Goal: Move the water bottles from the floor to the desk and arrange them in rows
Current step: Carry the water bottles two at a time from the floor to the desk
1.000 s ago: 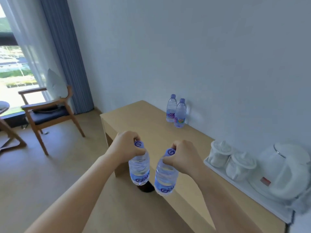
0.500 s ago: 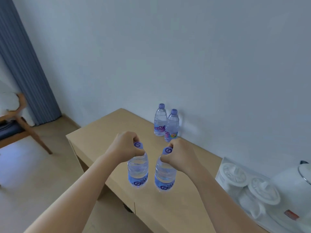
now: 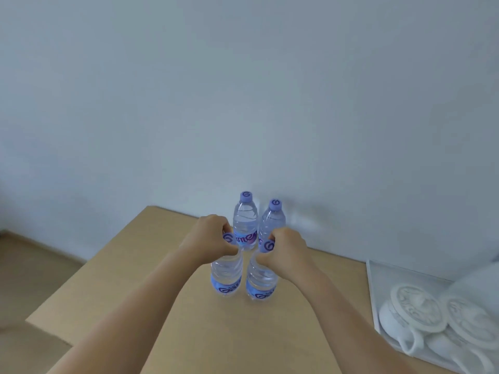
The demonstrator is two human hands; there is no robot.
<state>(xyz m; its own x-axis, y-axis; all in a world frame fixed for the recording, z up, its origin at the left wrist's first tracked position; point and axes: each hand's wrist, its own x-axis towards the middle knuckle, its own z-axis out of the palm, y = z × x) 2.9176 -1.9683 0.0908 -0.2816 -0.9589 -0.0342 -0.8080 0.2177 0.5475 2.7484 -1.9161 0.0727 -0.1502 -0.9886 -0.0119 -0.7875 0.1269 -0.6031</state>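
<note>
My left hand point(image 3: 209, 240) grips the neck of a clear water bottle point(image 3: 226, 276) with a purple cap and blue label. My right hand point(image 3: 283, 248) grips the neck of a second such bottle point(image 3: 261, 279) beside it. Both bottles hang upright just in front of two more bottles, one on the left point(image 3: 245, 221) and one on the right point(image 3: 273, 220), which stand side by side on the light wooden desk point(image 3: 216, 333) against the wall. Whether the held bottles touch the desk top I cannot tell.
A white tray point(image 3: 374, 292) at the desk's right end holds two lidded white cups point(image 3: 415, 309) and part of a white kettle point(image 3: 475, 284). The desk's left edge drops to a wooden floor point(image 3: 29, 268). A plain wall rises behind the desk.
Both hands have carried their bottles forward over the desk to just in front of the two standing bottles. My view has swung right and down; the chair and curtain are gone from sight.
</note>
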